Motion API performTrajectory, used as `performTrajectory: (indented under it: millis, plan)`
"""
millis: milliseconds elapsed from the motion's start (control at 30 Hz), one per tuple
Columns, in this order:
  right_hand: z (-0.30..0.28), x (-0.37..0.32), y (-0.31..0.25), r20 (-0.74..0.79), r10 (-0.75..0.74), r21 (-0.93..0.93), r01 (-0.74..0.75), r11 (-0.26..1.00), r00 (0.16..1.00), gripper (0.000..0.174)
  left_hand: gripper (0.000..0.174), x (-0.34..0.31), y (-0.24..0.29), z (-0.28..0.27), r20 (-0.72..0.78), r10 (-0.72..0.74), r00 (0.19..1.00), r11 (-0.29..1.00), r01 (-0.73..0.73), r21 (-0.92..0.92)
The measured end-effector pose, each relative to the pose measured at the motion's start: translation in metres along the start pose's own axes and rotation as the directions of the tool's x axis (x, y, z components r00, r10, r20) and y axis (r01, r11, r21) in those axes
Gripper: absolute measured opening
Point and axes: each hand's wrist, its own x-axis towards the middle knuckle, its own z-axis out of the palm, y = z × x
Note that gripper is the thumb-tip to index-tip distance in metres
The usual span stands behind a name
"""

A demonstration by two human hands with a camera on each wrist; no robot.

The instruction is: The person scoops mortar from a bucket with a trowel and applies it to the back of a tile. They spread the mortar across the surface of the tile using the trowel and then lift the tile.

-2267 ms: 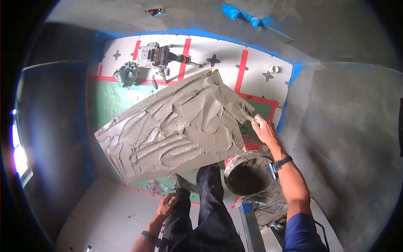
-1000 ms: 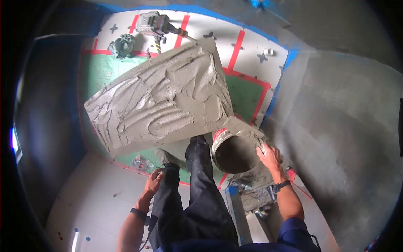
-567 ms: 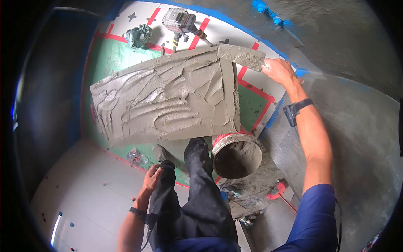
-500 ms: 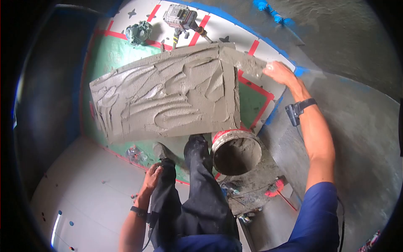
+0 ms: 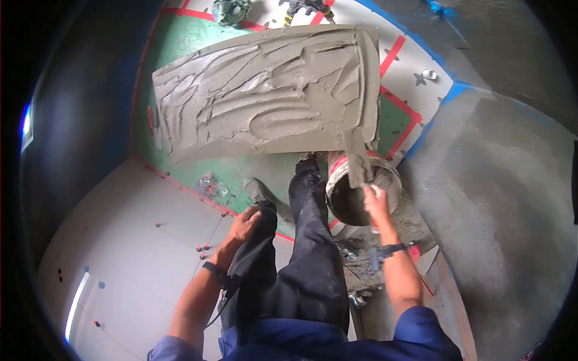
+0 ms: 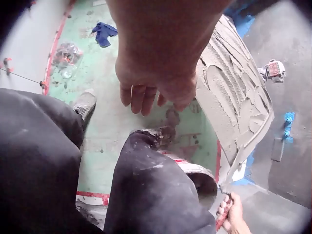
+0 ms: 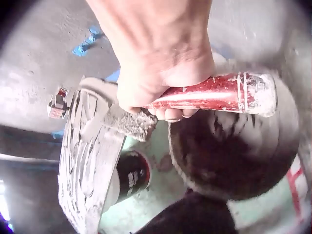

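1. Right hand (image 5: 377, 204): fingers curled fully round the trowel (image 5: 359, 159), which sits at 3 o'clock in head view, blade over the bucket (image 5: 395, 188).
2. Trowel direction, head view: long axis runs 5–6 to 11–12 o'clock; blade leads away from the hand toward 11–12. Tip overlaps the near corner of the mortar-coated slab (image 5: 259, 96); contact unclear.
3. Right wrist view: red handle (image 7: 209, 95) shows plainly, butt toward 3 o'clock, blade toward 10. Head view mostly hides this handle under the fingers. Clumpy mortar on the blade near the grip.
4. Slab: long axis roughly 9 to 3 o'clock in head view, 3 o'clock end slightly higher; ridged mortar over the face. Bucket lies 4–5 o'clock from it.
5. Only right wrist view shows a dark container (image 7: 134, 173) beside the slab's underside, at 6–7 o'clock.
6. Left hand (image 5: 245, 224): fingers loosely bent, holding nothing. Head view puts it over the left knee (image 5: 263, 212), at 7–8 o'clock; left wrist view shows the fingers hanging over green floor (image 6: 109, 141). Touch on knee: can't tell.
7. Only left wrist view shows a blue cloth (image 6: 104, 34) on the floor, at 11 o'clock.
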Motion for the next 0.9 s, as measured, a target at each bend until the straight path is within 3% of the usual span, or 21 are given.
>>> performTrajectory:
  millis: [33, 67, 100, 133, 200, 300, 333, 400, 467, 533, 600, 633, 700, 733, 767, 800, 833, 867, 900]
  plan:
    - [0.038, 0.0, 0.01, 0.011, 0.015, 0.076, -0.016, 0.997, 1.0, 0.027, 0.051, -0.003, -0.004, 0.001, 0.033, -0.008, 0.999, 1.0, 0.008, 0.003]
    - [0.076, -0.006, 0.008, -0.033, -0.03, -0.114, 0.026, 0.993, 0.999, 0.027, 0.051, -0.007, -0.007, 0.003, 0.028, -0.004, 1.0, 1.0, 0.004, 0.008]
    - [0.116, -0.016, -0.005, -0.071, -0.279, -0.191, 0.261, 0.946, 0.958, 0.033, 0.051, -0.01, -0.009, 0.004, 0.036, -0.003, 0.999, 1.0, 0.003, -0.007]
    - [0.149, 0.005, 0.022, -0.016, -0.232, -0.247, 0.221, 0.944, 0.973, 0.038, 0.052, -0.014, -0.014, 0.004, 0.047, -0.003, 0.999, 1.0, 0.004, -0.023]
    - [0.205, -0.011, -0.022, 0.035, -0.192, -0.387, 0.19, 0.902, 0.981, 0.046, 0.051, -0.016, -0.038, 0.002, 0.046, 0.023, 0.999, 1.0, -0.022, -0.022]
    - [0.243, -0.017, -0.055, 0.131, -0.276, -0.657, 0.292, 0.695, 0.952, 0.043, 0.05, -0.016, -0.057, -0.002, 0.062, 0.063, 0.996, 0.998, -0.061, -0.027]
    - [0.236, -0.023, -0.062, 0.107, -0.277, -0.661, 0.277, 0.698, 0.955, 0.043, 0.049, -0.017, -0.069, -0.006, 0.051, 0.045, 0.998, 0.998, -0.043, -0.047]
    - [0.211, -0.027, -0.069, 0.054, -0.372, -0.845, 0.241, 0.478, 0.926, 0.038, 0.048, -0.015, -0.089, -0.015, 0.021, 0.069, 0.997, 0.997, -0.068, -0.045]
    - [0.155, -0.034, -0.062, 0.021, -0.404, -0.903, 0.191, 0.384, 0.915, 0.034, 0.047, -0.021, -0.105, -0.029, 0.015, 0.078, 0.997, 0.994, -0.077, -0.078]
    - [0.1, -0.043, -0.05, -0.156, -0.402, -0.893, 0.045, 0.448, 0.902, 0.036, 0.047, -0.035, -0.122, -0.043, -0.008, 0.097, 0.995, 0.989, -0.097, -0.11]
    - [0.068, -0.061, -0.046, -0.356, -0.43, -0.813, -0.048, 0.58, 0.83, 0.036, 0.046, -0.047, -0.155, -0.059, -0.039, 0.097, 0.995, 0.984, -0.102, -0.148]
    - [0.053, -0.058, -0.028, -0.36, -0.431, -0.814, -0.053, 0.579, 0.827, 0.036, 0.046, -0.048, -0.179, -0.069, -0.045, 0.084, 0.995, 0.986, -0.089, -0.142]
    - [0.035, -0.025, 0.005, -0.392, -0.644, -0.851, 0.005, 0.524, 0.657, 0.032, 0.047, -0.056, -0.191, -0.08, -0.094, 0.037, 0.995, 0.989, -0.05, -0.136]
    - [0.037, -0.022, 0.005, -0.38, -0.645, -0.856, 0.012, 0.517, 0.663, 0.032, 0.047, -0.057, -0.195, -0.084, -0.101, 0.028, 0.995, 0.989, -0.042, -0.145]
    - [0.044, -0.027, 0.011, -0.437, -0.411, -0.628, 0.056, 0.777, 0.8, 0.031, 0.047, -0.063, -0.204, -0.09, -0.107, 0.01, 0.994, 0.985, -0.028, -0.169]
    - [0.061, -0.034, 0.004, -0.393, -0.161, -0.321, 0.029, 0.947, 0.905, 0.032, 0.047, -0.067, -0.212, -0.101, -0.121, 0.0, 0.993, 0.981, -0.023, -0.191]
    - [0.09, -0.048, 0.003, -0.356, -0.063, 0.092, 0.102, 0.991, 0.932, 0.032, 0.047, -0.068, -0.219, -0.106, -0.149, 0.019, 0.989, 0.968, -0.055, -0.244]
    - [0.122, -0.061, -0.006, -0.316, 0.007, 0.228, 0.069, 0.971, 0.949, 0.03, 0.048, -0.069, -0.226, -0.113, -0.152, 0.008, 0.988, 0.975, -0.041, -0.217]
    - [0.153, -0.064, -0.006, -0.263, 0.023, 0.239, 0.042, 0.97, 0.965, 0.03, 0.049, -0.072, -0.225, -0.119, -0.168, 0.013, 0.986, 0.976, -0.049, -0.212]
